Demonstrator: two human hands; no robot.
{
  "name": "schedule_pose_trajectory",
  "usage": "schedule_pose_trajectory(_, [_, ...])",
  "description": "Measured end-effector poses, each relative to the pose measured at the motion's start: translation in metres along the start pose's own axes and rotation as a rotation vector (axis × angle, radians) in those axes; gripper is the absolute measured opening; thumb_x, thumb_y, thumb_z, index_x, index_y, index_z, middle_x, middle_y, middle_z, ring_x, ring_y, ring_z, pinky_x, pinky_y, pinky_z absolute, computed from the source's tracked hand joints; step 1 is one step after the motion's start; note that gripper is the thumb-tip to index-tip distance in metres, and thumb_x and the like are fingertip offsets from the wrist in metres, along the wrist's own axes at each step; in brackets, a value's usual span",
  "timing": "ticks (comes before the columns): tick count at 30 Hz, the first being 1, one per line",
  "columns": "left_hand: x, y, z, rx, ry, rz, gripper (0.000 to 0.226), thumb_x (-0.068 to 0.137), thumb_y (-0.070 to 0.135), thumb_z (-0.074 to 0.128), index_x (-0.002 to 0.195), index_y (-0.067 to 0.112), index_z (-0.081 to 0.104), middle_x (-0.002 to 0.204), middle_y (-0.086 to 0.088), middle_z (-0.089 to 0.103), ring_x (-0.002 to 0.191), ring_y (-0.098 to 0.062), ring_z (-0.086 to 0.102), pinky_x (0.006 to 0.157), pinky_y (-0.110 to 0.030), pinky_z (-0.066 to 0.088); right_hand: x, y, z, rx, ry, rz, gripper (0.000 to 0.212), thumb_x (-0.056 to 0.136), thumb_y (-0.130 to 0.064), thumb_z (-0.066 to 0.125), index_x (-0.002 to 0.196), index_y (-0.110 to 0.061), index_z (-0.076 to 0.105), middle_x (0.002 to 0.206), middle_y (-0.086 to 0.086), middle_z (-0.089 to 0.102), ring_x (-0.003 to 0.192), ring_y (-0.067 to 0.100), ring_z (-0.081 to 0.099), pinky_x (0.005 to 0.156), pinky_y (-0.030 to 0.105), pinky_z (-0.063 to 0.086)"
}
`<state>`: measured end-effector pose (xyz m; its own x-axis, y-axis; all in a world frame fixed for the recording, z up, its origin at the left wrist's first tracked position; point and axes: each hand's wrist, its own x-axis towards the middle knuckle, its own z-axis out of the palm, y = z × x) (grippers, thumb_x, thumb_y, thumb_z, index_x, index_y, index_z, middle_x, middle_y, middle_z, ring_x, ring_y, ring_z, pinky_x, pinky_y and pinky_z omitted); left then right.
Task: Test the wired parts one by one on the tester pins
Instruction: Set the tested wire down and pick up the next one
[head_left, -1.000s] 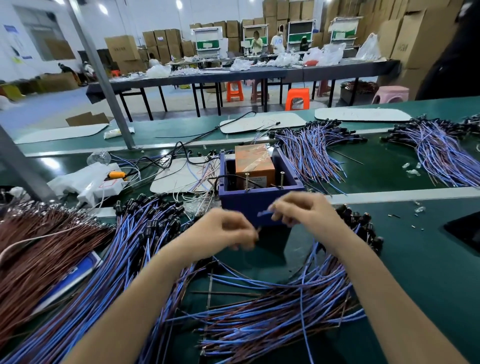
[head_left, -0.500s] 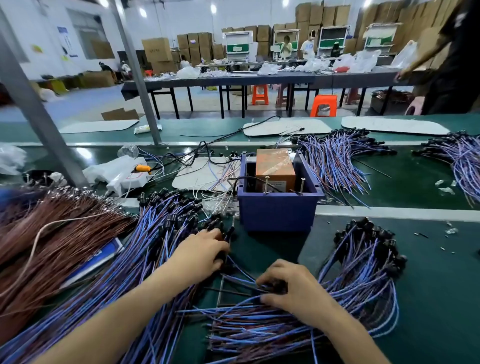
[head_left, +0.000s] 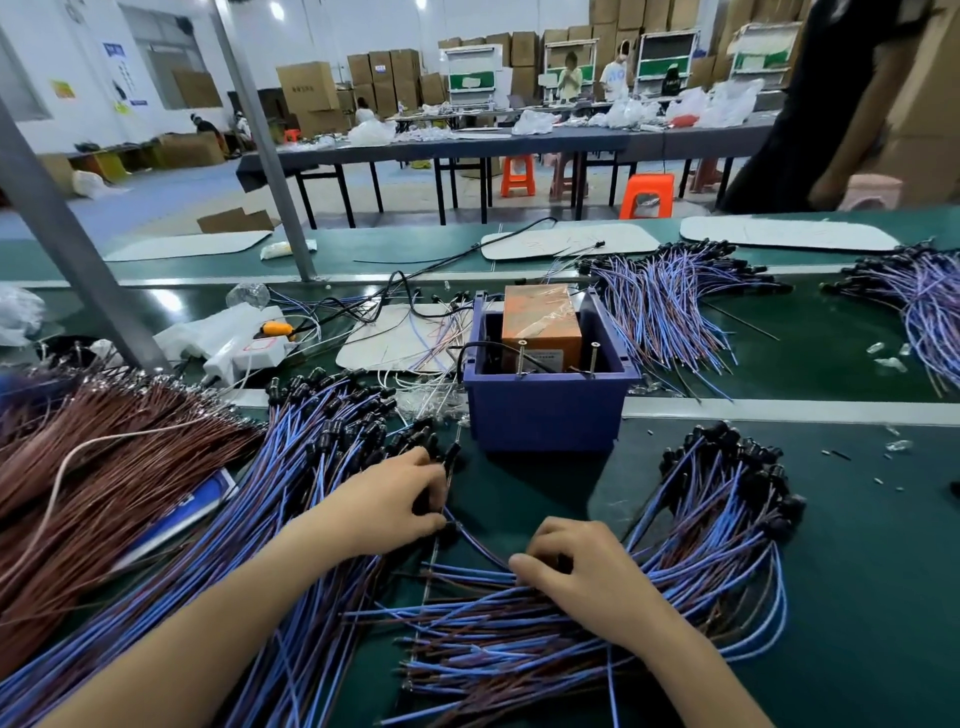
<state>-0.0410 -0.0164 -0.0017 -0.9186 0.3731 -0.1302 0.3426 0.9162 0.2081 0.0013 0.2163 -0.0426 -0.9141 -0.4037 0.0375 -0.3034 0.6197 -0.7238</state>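
Note:
The tester is a blue box (head_left: 545, 421) with two upright metal pins (head_left: 521, 358) at its near rim and an orange block (head_left: 540, 322) inside. Blue-and-brown wired parts with black ends lie in a heap to the left (head_left: 322, 457) and a fan to the right (head_left: 727, 525) of the box. My left hand (head_left: 384, 506) reaches into the left heap's edge and pinches a black-ended wired part (head_left: 441, 493). My right hand (head_left: 587, 577) rests low on the front wires, fingers curled round a dark part end; the end itself is mostly hidden.
A thick heap of brown wires (head_left: 104, 467) fills the left side. Behind the box lie more purple wire bundles (head_left: 670, 312), a white mat (head_left: 395, 338) and a white device with an orange cap (head_left: 244, 338). A grey post (head_left: 67, 249) slants at the left.
Both hands have dropped from the tester's near rim down to the wire heaps. In the last half second the left hand closed on a part at the heap's edge.

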Motion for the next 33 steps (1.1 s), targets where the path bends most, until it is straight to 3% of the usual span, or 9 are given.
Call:
schedule_pose_trajectory(6, [-0.007, -0.001, 0.003, 0.053, 0.021, 0.036, 0.010, 0.085, 0.029, 0.066, 0.089, 0.020, 0.066, 0.114, 0.009, 0.045, 0.102, -0.010, 0.049, 0.086, -0.029, 0.044, -0.001, 0.001, 0.001, 0.000, 0.010, 0.026, 0.032, 0.093, -0.038, 0.058, 0.081, -0.012, 0.072, 0.085, -0.002, 0.060, 0.073, 0.009, 0.055, 0.066, 0.018, 0.039])
schedule_pose_trajectory(12, [0.006, 0.043, -0.031, -0.617, 0.404, 0.091, 0.012, 0.079, 0.009, 0.075, 0.080, 0.020, 0.069, 0.094, -0.006, 0.062, 0.082, -0.023, 0.059, 0.075, -0.029, 0.046, 0.000, -0.002, 0.001, 0.179, 0.152, 0.020, 0.012, 0.091, -0.034, 0.063, 0.097, -0.027, 0.069, 0.088, -0.009, 0.068, 0.080, 0.012, 0.061, 0.071, 0.021, 0.047])
schedule_pose_trajectory(14, [0.011, 0.072, -0.036, -0.708, 0.376, 0.239, 0.017, 0.078, 0.010, 0.076, 0.080, 0.025, 0.069, 0.100, 0.001, 0.063, 0.087, -0.009, 0.060, 0.074, -0.017, 0.045, 0.000, -0.004, -0.002, 0.431, 0.237, -0.006, 0.019, 0.088, -0.034, 0.064, 0.106, -0.031, 0.067, 0.090, -0.010, 0.070, 0.077, 0.011, 0.062, 0.070, 0.021, 0.050])
schedule_pose_trajectory(17, [0.023, 0.109, -0.026, -0.693, 0.268, 0.358, 0.010, 0.082, 0.016, 0.073, 0.087, 0.024, 0.071, 0.112, 0.006, 0.060, 0.101, -0.001, 0.057, 0.083, -0.016, 0.044, -0.003, -0.003, -0.012, 0.770, 0.294, -0.060, 0.017, 0.089, -0.035, 0.060, 0.084, -0.024, 0.073, 0.073, 0.001, 0.068, 0.067, 0.013, 0.058, 0.062, 0.023, 0.046])
schedule_pose_trajectory(19, [0.029, 0.121, -0.018, -0.735, 0.221, 0.321, 0.017, 0.087, 0.023, 0.068, 0.104, 0.025, 0.069, 0.116, 0.006, 0.059, 0.098, -0.002, 0.059, 0.084, -0.021, 0.047, -0.005, -0.002, -0.019, 1.046, 0.303, -0.075, 0.020, 0.088, -0.033, 0.064, 0.085, -0.016, 0.074, 0.076, 0.007, 0.067, 0.068, 0.019, 0.059, 0.061, 0.028, 0.047])
schedule_pose_trajectory(22, [0.032, 0.122, -0.009, -0.904, -0.002, 0.176, 0.041, 0.090, 0.027, 0.065, 0.129, 0.029, 0.051, 0.116, 0.000, 0.062, 0.074, -0.011, 0.066, 0.062, -0.026, 0.054, -0.005, 0.004, -0.034, 1.330, 0.471, 0.009, 0.015, 0.083, -0.026, 0.061, 0.078, -0.019, 0.073, 0.077, 0.008, 0.071, 0.060, 0.017, 0.064, 0.051, 0.024, 0.050])
schedule_pose_trajectory(26, [0.031, 0.098, -0.011, -0.805, -0.221, 0.188, 0.024, 0.093, 0.019, 0.060, 0.117, 0.018, 0.062, 0.092, -0.002, 0.073, 0.051, -0.009, 0.054, 0.047, -0.018, 0.042, -0.006, 0.030, -0.058, 1.173, 0.866, 0.175, 0.022, 0.099, -0.017, 0.048, 0.082, -0.013, 0.062, 0.060, 0.003, 0.068, 0.044, 0.011, 0.055, 0.044, 0.018, 0.046])
schedule_pose_trajectory(29, [0.033, 0.077, -0.025, -0.735, -0.219, 0.192, 0.014, 0.093, 0.014, 0.060, 0.101, 0.012, 0.071, 0.077, 0.003, 0.073, 0.047, -0.007, 0.044, 0.046, -0.015, 0.038, -0.009, 0.053, -0.067, 0.859, 1.077, 0.328, 0.020, 0.100, -0.014, 0.047, 0.089, -0.015, 0.064, 0.050, -0.005, 0.060, 0.040, 0.002, 0.045, 0.040, 0.013, 0.038])
schedule_pose_trajectory(33, [0.034, 0.053, -0.037, -0.693, -0.118, 0.113, 0.009, 0.090, 0.016, 0.064, 0.089, 0.014, 0.074, 0.075, 0.001, 0.073, 0.051, -0.008, 0.045, 0.048, -0.016, 0.038, -0.014, 0.068, -0.074, 0.444, 1.108, 0.469, 0.019, 0.098, -0.017, 0.051, 0.103, -0.011, 0.068, 0.063, 0.003, 0.060, 0.058, 0.016, 0.053, 0.063, 0.032, 0.046])
